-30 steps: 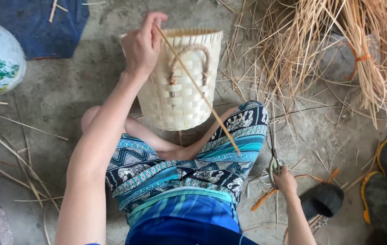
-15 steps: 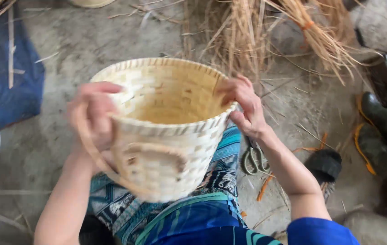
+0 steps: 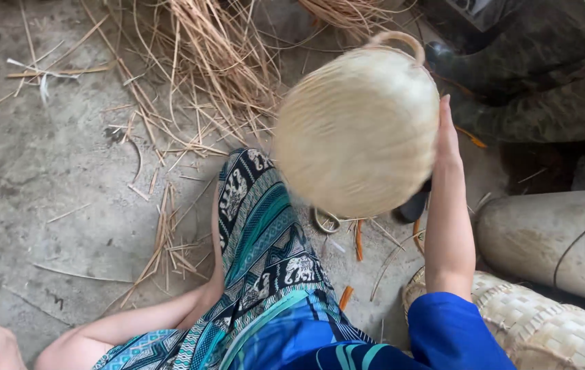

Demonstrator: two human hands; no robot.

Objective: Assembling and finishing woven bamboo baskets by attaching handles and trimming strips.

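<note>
Above lap: one woven basket [image 3: 355, 133], one right hand [image 3: 446, 133] gripping.

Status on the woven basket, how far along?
Done: the basket looks fully woven, its bottom closed and a handle attached. In hand: the right hand holds it up, bottom facing the camera. Left: unclear; loose straw strips lie on the floor, and the left hand is barely in view.

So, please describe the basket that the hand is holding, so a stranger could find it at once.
Start at the patterned blue-green trousers and look up and right: the right hand holds a pale round woven basket, its bottom toward the camera. Unlike the woven piece on the ground, it is lifted and has a loop handle.
</note>
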